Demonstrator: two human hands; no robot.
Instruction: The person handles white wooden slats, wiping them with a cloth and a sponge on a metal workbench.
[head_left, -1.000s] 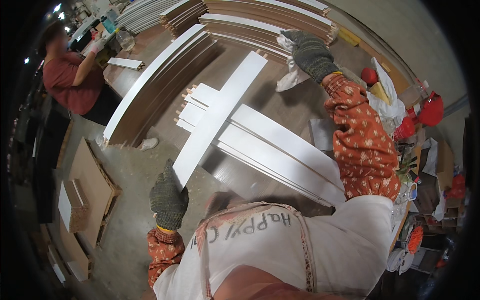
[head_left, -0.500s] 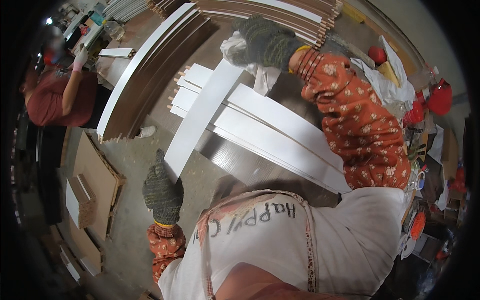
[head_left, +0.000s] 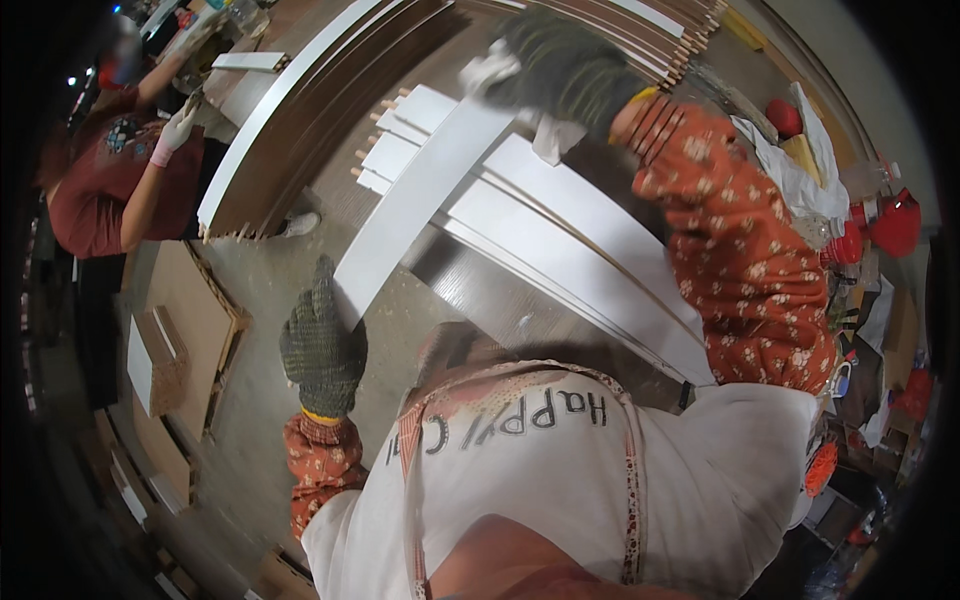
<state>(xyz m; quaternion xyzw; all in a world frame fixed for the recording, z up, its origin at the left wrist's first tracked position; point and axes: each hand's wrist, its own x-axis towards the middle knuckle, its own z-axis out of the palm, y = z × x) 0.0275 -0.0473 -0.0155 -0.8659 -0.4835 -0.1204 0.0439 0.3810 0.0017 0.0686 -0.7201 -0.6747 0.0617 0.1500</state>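
Note:
A long white board (head_left: pixel 425 195) lies slantwise over several other white boards (head_left: pixel 565 250), whose left ends carry wooden dowels. My left hand (head_left: pixel 325 350), in a dark grey-green knit glove, is closed on the board's near end. At the board's far end is my right hand (head_left: pixel 565 75), gloved alike, bunching a white cloth (head_left: pixel 490 72) against the surface. Motion blurs the right fingers a little, and the cloth hides part of the board's tip. Beneath the boards is a dark wood-grain surface (head_left: pixel 480 285).
A tall row of stacked boards (head_left: pixel 270 130) stands at the left, with another stack (head_left: pixel 640 30) at the far side. Beyond the left row, a co-worker in a maroon shirt (head_left: pixel 115 190) wears pale gloves. Brown panels (head_left: pixel 195 285) lie on the floor at left. Red containers (head_left: pixel 890 215) crowd the right.
The whole view has shifted slightly, moving the boards up and rightward in it. Both my hands keep their holds. The co-worker's arms have changed position, one now reaching forward.

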